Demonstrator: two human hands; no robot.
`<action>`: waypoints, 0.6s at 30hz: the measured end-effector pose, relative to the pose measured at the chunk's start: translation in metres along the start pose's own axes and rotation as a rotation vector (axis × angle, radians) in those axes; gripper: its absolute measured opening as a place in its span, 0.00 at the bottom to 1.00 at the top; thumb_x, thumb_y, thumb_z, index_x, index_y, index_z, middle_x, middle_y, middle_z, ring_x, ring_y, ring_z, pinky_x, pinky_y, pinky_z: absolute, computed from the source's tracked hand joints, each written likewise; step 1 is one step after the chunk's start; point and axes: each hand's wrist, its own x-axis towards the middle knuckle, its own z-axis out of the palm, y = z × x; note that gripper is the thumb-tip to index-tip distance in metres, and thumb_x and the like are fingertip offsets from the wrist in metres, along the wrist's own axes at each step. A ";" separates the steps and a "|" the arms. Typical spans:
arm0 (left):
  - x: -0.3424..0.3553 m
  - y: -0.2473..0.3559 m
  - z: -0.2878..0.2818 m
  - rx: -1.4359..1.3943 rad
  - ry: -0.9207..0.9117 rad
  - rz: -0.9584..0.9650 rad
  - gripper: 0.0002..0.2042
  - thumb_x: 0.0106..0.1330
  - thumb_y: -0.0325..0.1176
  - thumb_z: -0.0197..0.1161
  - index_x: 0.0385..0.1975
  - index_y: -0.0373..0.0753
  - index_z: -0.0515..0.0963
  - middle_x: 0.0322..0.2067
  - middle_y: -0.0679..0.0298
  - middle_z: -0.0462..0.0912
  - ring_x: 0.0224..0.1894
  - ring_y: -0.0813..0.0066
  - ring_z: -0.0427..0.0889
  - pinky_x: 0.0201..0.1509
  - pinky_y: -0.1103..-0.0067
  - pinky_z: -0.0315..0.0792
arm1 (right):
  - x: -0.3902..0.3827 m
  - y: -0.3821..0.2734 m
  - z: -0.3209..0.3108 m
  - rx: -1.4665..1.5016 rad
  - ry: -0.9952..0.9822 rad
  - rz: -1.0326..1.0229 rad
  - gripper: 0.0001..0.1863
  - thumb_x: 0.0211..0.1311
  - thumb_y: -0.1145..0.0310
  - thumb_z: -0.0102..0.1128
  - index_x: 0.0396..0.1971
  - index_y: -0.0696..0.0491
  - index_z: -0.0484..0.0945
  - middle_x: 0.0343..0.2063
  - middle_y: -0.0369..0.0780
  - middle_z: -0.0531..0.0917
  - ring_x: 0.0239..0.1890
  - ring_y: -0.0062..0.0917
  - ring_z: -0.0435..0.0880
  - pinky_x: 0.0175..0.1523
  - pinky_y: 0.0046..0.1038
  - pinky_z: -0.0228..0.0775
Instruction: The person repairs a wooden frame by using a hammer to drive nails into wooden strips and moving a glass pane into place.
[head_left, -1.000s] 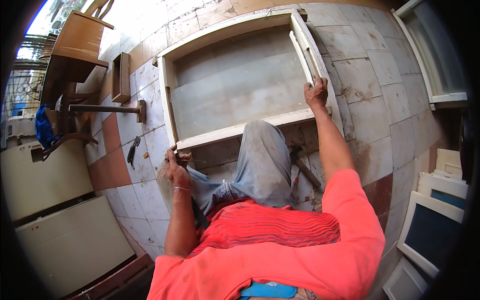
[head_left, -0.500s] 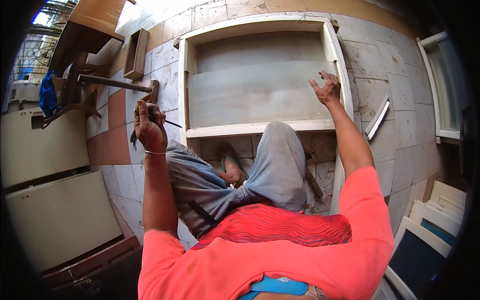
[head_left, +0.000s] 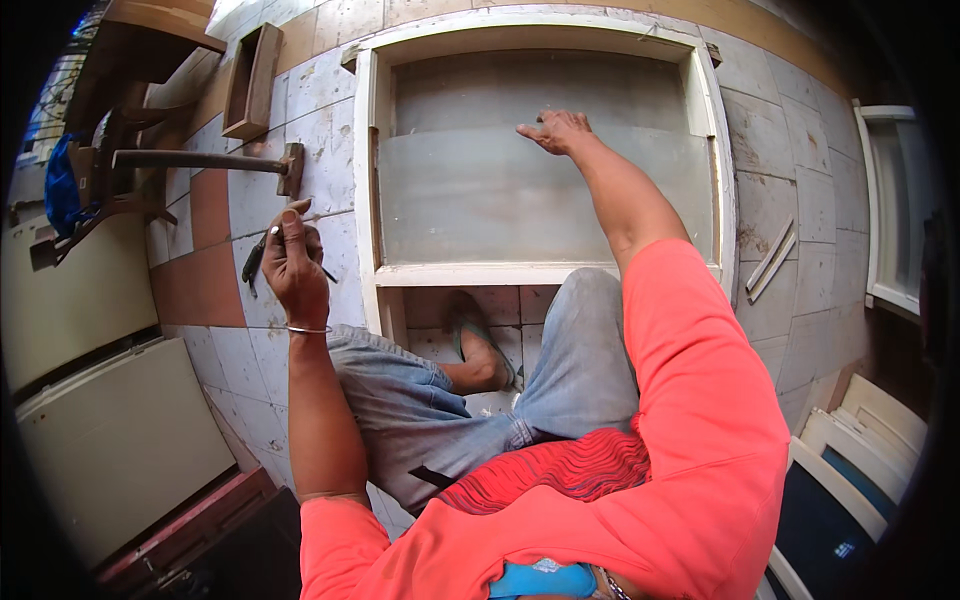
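Head view, looking down at a tiled floor (head_left: 330,85) with a white window frame (head_left: 545,272) lying flat on it, frosted glass pane (head_left: 480,190) set inside. Right hand (head_left: 557,130) stretched out over the pane near its upper edge, fingers spread and loose, grasping nothing, fingertips seeming to touch the glass. Left hand (head_left: 295,262) raised beside the frame's left edge, clenched around a thin nail (head_left: 312,216), wrist wearing a metal bangle (head_left: 305,329). Hammer (head_left: 215,162) lying on the tiles just above that hand, near the frame's upper left corner. Pliers (head_left: 254,259) resting on the floor just beside the left hand. 2 loose white strips (head_left: 772,260) lying off the frame's right edge
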 end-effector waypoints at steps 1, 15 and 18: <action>0.000 0.001 0.001 -0.007 -0.005 -0.031 0.14 0.74 0.39 0.51 0.43 0.36 0.78 0.18 0.78 0.61 0.19 0.92 0.52 0.21 0.88 0.45 | 0.004 -0.003 -0.004 -0.032 -0.061 0.017 0.40 0.57 0.29 0.44 0.52 0.50 0.76 0.53 0.43 0.79 0.57 0.36 0.74 0.63 0.41 0.61; 0.009 0.005 0.008 0.013 -0.058 -0.005 0.15 0.74 0.39 0.52 0.44 0.33 0.78 0.17 0.78 0.61 0.20 0.92 0.52 0.22 0.88 0.46 | -0.016 -0.025 -0.033 -0.044 -0.015 -0.033 0.44 0.49 0.21 0.41 0.32 0.50 0.85 0.39 0.42 0.85 0.47 0.37 0.81 0.53 0.41 0.72; 0.011 0.010 0.015 0.000 -0.072 0.005 0.14 0.74 0.38 0.52 0.43 0.34 0.78 0.17 0.78 0.61 0.20 0.91 0.53 0.22 0.88 0.46 | -0.011 -0.017 -0.034 -0.019 -0.007 -0.051 0.45 0.48 0.20 0.42 0.33 0.51 0.84 0.39 0.43 0.84 0.47 0.38 0.81 0.53 0.40 0.72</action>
